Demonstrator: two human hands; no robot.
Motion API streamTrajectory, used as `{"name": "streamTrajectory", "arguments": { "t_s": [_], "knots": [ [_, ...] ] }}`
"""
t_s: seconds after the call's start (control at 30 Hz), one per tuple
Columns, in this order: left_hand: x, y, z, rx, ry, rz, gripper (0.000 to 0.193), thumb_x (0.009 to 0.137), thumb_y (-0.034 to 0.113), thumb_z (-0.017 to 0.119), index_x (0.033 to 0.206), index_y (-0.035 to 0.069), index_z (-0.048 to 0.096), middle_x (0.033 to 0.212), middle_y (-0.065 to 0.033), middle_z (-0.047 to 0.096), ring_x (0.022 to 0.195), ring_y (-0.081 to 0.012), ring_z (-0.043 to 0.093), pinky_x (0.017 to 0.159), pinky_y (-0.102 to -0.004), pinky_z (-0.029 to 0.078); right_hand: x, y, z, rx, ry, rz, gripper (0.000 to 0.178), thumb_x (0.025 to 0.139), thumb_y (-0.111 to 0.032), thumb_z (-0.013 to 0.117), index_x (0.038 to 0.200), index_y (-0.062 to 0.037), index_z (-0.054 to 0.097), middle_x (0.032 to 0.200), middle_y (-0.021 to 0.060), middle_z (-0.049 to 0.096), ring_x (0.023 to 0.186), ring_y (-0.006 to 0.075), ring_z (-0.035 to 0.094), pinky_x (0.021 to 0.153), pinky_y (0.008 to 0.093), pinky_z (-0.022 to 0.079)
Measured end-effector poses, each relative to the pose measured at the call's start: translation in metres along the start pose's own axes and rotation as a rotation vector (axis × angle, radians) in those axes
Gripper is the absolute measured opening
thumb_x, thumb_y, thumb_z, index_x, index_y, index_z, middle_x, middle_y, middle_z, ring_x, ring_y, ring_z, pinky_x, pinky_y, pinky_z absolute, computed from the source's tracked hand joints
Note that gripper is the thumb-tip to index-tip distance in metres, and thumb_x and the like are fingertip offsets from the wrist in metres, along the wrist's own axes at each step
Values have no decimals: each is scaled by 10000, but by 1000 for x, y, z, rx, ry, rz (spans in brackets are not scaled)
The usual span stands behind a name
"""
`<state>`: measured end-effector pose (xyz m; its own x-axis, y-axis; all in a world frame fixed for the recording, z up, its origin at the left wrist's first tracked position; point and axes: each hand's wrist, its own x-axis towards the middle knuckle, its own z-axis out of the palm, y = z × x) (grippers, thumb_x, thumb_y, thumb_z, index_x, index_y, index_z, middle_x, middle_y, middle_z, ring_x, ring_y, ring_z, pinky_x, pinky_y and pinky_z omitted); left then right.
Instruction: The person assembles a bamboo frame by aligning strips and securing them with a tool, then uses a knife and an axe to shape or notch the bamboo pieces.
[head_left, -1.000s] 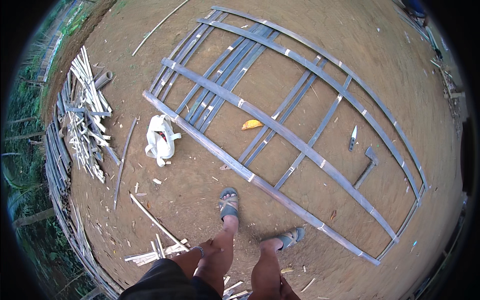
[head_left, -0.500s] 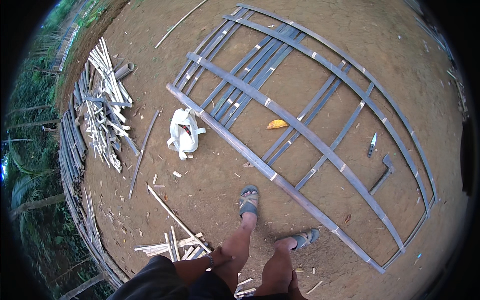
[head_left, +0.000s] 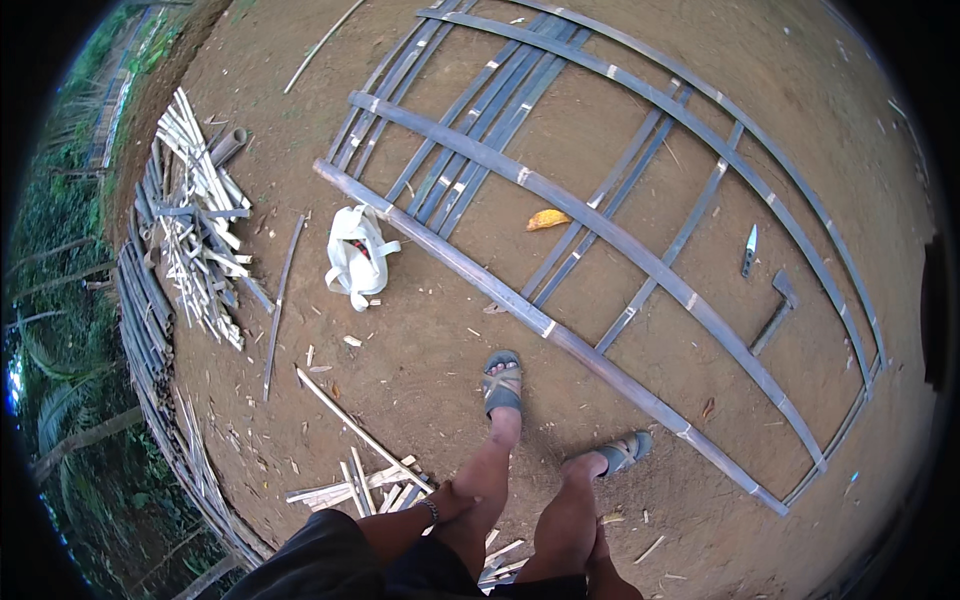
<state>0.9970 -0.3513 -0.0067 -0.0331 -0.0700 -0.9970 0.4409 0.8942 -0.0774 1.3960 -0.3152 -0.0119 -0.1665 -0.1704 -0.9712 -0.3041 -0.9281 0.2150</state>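
My left hand (head_left: 456, 501), with a bracelet on its wrist, rests against my left leg (head_left: 487, 480) just below the knee. My right hand (head_left: 600, 553) is at the side of my right leg (head_left: 562, 520), mostly behind it. The fingers of both hands are hard to make out, and neither shows a tool. In front of my sandalled feet lies a large frame of split bamboo (head_left: 470, 268), long poles crossed by thinner slats. A knife (head_left: 749, 252) and a hatchet (head_left: 776, 312) lie on the ground within its right part.
A white bag (head_left: 356, 262) stands left of the frame. Pale split sticks (head_left: 205, 240) are heaped farther left, beside stacked bamboo poles (head_left: 140, 300). More bamboo strips (head_left: 375, 485) lie by my left leg. A yellow leaf (head_left: 547, 219) lies inside the frame.
The view has shifted and turned slightly, so the frame and bag sit a little differently in the picture. Both hands stay at my legs; nothing has been picked up.
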Motion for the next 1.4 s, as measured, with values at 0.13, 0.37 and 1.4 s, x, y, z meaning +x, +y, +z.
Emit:
{"name": "streamTrajectory", "arguments": {
  "t_s": [0.13, 0.37, 1.4],
  "knots": [
    [-17, 19, -11, 25, 0, 18, 1131, 768, 731, 666, 1416, -150, 378, 1404, -363, 492, 1331, -412, 515, 1091, -420, 441, 14, 9, -9, -15, -27, -108, 741, 991, -680, 376, 1527, -168, 401, 1536, 98, 455, 1382, 367, 429, 1146, 526, 347],
    [-11, 11, -15, 221, 66, 21, 1078, 809, 739, 617, 1361, -167, 426, 1367, -380, 508, 1303, -443, 524, 1074, -436, 451, 28, 28, -17, 181, -41, -42, 743, 981, -643, 464, 1473, -86, 468, 1449, 136, 535, 1293, 351, 517, 1082, 472, 423],
    [1, 136, -78, 810, 334, 306, 726, 940, 572, 557, 1353, -25, 553, 1309, -253, 621, 1223, -361, 600, 1054, -442, 457, 37, -8, -92, -871, 361, -63, 807, 940, -719, 448, 1119, 23, 707, 1156, 246, 689, 1080, 365, 660, 937, 466, 506]
  ]
}}
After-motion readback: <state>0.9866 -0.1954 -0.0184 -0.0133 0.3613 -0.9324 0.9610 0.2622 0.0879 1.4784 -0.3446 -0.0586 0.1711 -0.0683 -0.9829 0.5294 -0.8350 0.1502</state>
